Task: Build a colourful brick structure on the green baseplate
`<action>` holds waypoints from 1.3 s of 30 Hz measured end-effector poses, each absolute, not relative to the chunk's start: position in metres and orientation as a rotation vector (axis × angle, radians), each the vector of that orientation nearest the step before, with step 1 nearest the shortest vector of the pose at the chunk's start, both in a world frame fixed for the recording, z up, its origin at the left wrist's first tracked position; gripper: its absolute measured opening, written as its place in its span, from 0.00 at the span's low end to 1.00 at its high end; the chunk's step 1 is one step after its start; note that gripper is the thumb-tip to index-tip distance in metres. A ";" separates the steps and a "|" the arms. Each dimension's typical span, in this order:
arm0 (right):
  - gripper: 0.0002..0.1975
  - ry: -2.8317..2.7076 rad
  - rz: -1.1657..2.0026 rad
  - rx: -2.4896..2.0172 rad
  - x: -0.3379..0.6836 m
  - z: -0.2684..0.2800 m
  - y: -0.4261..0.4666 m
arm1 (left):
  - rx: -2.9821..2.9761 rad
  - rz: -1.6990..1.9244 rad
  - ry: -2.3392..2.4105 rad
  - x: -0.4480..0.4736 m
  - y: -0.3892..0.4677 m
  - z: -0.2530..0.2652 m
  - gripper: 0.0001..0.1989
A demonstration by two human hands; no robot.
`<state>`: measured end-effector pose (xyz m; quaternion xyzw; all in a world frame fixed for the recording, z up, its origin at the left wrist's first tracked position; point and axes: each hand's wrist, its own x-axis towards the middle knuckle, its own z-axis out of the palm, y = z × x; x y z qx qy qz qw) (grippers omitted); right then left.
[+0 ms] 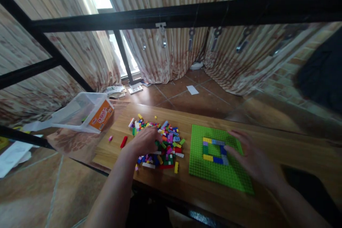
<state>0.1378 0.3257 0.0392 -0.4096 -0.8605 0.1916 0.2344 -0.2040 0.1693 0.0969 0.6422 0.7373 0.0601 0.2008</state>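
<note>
My left hand [146, 140] reaches into a pile of loose toy bricks [169, 149] in many colours on the wooden table. Its fingers are curled and pressed together, and their tips are hidden, so whatever they hold cannot be made out. To the right of the pile lies a green baseplate [197, 165] with a square ring of bricks [208, 157] in yellow, blue, grey, green and purple. Over the plate's right side is my right hand [248, 155], thumb and fingers apart, holding nothing. Its thumb tip is close to the ring's right side; whether it touches is unclear.
A clear plastic box [72, 114] with an orange label lies at the table's left end. One red brick [123, 141] lies apart from the pile. A dark flat object [307, 188] rests at the right. A black metal bar [171, 17] with hooks crosses beyond the table.
</note>
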 end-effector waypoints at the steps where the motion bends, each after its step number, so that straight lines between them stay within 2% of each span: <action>1: 0.26 -2.341 0.520 -1.115 0.139 0.041 0.327 | 1.800 0.168 2.061 -0.204 0.169 0.097 0.15; 10: 0.25 -2.280 0.562 -1.093 0.139 0.041 0.326 | 1.817 0.232 1.976 -0.211 0.171 0.098 0.08; 15: 0.21 -2.241 0.549 -1.081 0.138 0.038 0.326 | 1.822 0.282 1.928 -0.211 0.172 0.108 0.07; 19: 0.18 -2.186 0.595 -1.088 0.132 0.038 0.320 | 1.624 0.485 1.834 -0.212 0.171 0.109 0.08; 23: 0.16 -2.155 0.663 -1.096 0.119 0.044 0.305 | 1.379 0.890 1.606 -0.200 0.178 0.106 0.08; 27: 0.13 -2.102 0.890 -1.067 0.102 0.055 0.282 | 0.776 1.298 1.312 -0.159 0.189 0.100 0.16; 30: 0.12 -2.025 1.068 -1.010 0.090 0.060 0.266 | 0.456 1.369 1.095 -0.121 0.193 0.091 0.22; 34: 0.13 -1.927 1.243 -0.996 0.081 0.060 0.252 | 0.282 1.403 1.043 -0.086 0.193 0.076 0.21; 39: 0.11 -1.760 1.476 -0.924 0.076 0.056 0.245 | 0.397 1.417 0.997 -0.070 0.191 0.068 0.17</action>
